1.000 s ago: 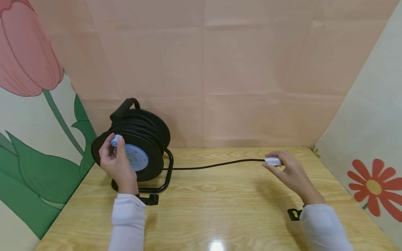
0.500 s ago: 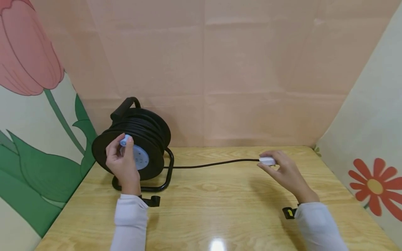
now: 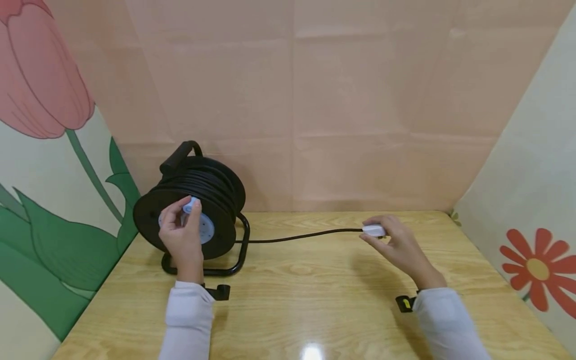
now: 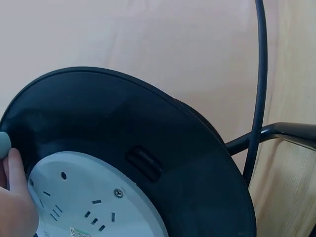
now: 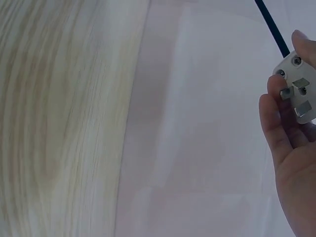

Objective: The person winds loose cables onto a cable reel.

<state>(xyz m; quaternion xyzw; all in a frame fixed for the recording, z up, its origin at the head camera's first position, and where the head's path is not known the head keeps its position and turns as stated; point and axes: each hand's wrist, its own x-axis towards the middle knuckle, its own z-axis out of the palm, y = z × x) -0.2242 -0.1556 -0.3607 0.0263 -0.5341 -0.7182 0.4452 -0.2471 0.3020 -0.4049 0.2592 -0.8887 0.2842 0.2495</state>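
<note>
On the tabletop [image 3: 315,290], at its left rear:
Cable reel [image 3: 216,200]: stood upright in a black frame.
Left hand [image 3: 180,237]: fingers pinched the pale knob [image 3: 192,204] on the reel face.
Right hand [image 3: 398,245]: fingers gripped the white plug [image 3: 373,230], held above the tabletop.
Cable [image 3: 306,235]: ran from reel to plug.

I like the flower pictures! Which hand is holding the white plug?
The right hand pinches the white plug at the black cord's end. The left hand grips the reel's pale knob instead.

Cable [image 3: 306,235] stretched across table [image 3: 315,300], reel [image 3: 198,210] apparently close against left wall
</note>
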